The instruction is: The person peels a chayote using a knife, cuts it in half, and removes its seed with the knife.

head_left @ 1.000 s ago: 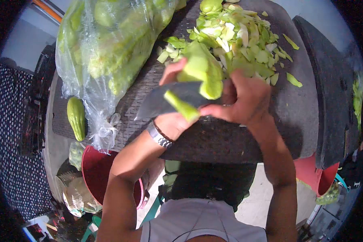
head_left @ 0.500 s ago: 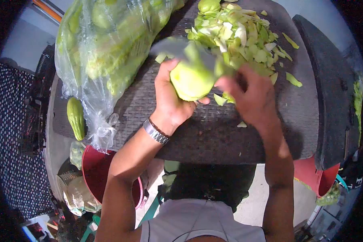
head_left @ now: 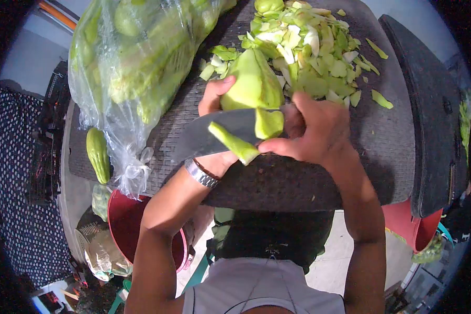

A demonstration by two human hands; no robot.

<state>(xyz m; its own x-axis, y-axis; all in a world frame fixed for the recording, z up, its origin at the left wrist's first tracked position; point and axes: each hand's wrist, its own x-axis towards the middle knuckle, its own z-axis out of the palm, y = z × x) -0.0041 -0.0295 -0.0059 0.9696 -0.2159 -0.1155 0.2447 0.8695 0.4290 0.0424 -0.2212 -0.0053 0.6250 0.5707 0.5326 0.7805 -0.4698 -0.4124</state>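
My left hand grips a pale green chayote from its left side, thumb on top; the knife hides the rest of its fingers. In my right hand is a broad-bladed knife, its handle covered by my fingers. The blade lies across the near side of the chayote, tip to the left. A strip of peel and a wider piece of peel rest on the blade. Beyond my hands spreads a heap of peelings, with a whole chayote at its far edge.
A clear plastic bag full of chayotes fills the table's left side. A loose chayote lies beside its knotted end. Red buckets stand below the table, one at left and one at right. A dark panel borders the right edge.
The knife has come from the far side of the chayote to its near side, now carrying peel. The chayote has tilted, showing its long side rather than its rounded end.
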